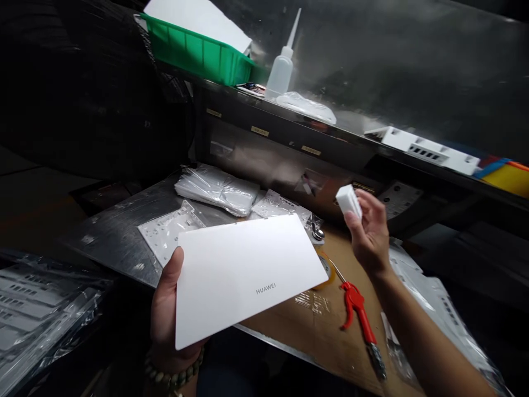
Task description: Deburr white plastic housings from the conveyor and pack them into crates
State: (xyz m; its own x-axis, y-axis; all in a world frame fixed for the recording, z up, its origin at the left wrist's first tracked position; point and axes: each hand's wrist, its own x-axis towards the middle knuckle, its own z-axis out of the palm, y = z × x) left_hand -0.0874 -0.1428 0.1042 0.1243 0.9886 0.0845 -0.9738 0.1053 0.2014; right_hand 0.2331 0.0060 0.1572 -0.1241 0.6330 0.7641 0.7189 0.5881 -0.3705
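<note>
My left hand (167, 309) grips a flat white plastic panel (243, 270) by its left edge, with the thumb on its face. HUAWEI is printed near the panel's lower right, and the panel is tilted above the table. Between the thumb and fingers of my right hand (370, 231) is a small white block (348, 201), raised to the right of the panel and apart from it. What the block is made of I cannot tell. Below my right hand a red air blow gun (359, 311) lies on brown cardboard (306, 336).
Bagged white parts (219, 187) and a white molded housing (167, 231) lie behind the panel. A roll of tape (326, 270) is partly hidden by it. The shelf above holds a green basket (198, 52), a squeeze bottle (280, 71) and a white part (432, 150). More wrapped parts (438, 309) flank the right.
</note>
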